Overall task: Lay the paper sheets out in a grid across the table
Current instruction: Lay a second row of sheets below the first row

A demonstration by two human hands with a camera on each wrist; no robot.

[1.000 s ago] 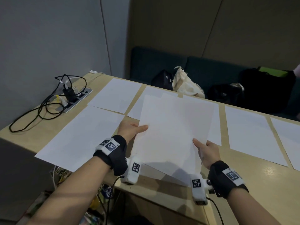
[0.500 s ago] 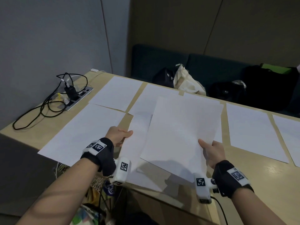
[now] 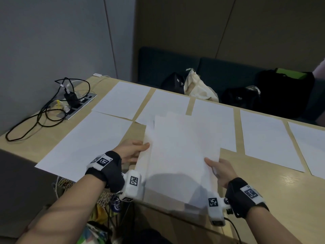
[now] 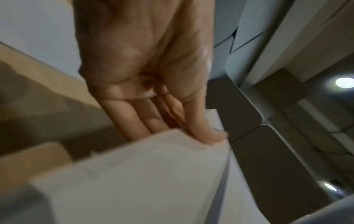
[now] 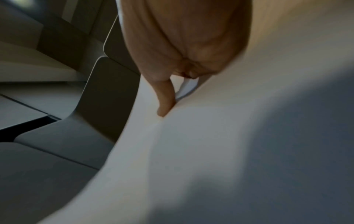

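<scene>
White sheets (image 3: 177, 155) sit fanned between your two hands above the near edge of the table (image 3: 274, 187), lifted clear of it and casting a shadow below. Your left hand (image 3: 131, 151) pinches the left edge, thumb on top; your right hand (image 3: 222, 170) pinches the right edge near its lower corner.

From the head view you see only thumbs and knuckles. The left wrist view shows more: your left hand (image 4: 145, 72) has its fingers (image 4: 138, 119) pressed together and straight under the paper, thumb clamped on top at the corner. The right wrist view, blurred, shows your right hand (image 5: 184, 45) with the thumb pressed onto the sheets (image 5: 210, 151); the other fingers are hidden beneath.

Six laid sheets (image 3: 123, 99) lie flat along the far edge and left end of the table. A power strip (image 3: 77, 104) with black cables sits at the far left corner.

Half a second ago the sheet in your left hand was drawn out well to the left; now it lies tucked back close under the stack.
</scene>
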